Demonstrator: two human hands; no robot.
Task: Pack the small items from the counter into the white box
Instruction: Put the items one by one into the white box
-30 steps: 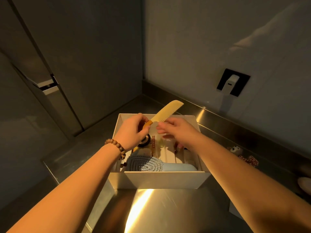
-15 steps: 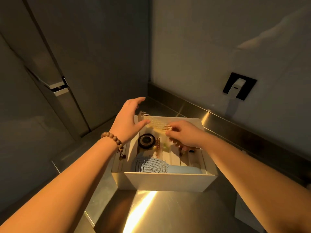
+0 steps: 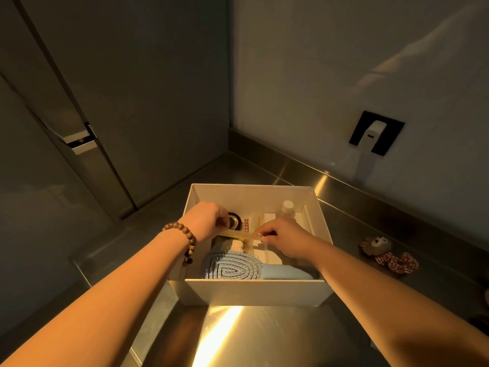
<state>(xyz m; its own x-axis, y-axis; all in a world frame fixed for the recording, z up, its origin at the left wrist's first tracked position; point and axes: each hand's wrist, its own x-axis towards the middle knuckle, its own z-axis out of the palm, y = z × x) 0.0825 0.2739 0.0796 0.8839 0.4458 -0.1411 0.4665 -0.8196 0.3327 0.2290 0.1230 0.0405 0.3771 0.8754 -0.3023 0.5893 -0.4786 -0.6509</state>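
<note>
The white box (image 3: 251,290) stands open on the steel counter. Inside it lie a blue hairbrush (image 3: 232,266) along the near wall, a round black tin (image 3: 235,219), a small white bottle (image 3: 287,209) at the back and some flat packets. A yellow comb (image 3: 242,234) lies level across the box's middle, low inside it. My left hand (image 3: 205,221) pinches the comb's left end. My right hand (image 3: 285,241) pinches its right end. Both hands reach down past the box's rim.
A small stuffed toy with a checked cloth (image 3: 387,254) lies on the counter to the right of the box. A wall socket with a white plug (image 3: 374,133) sits on the right wall. A cabinet door (image 3: 119,102) closes off the left side.
The comb was held up above the box by my left hand, then turned level between both hands. Now both hands have lowered it into the box.
</note>
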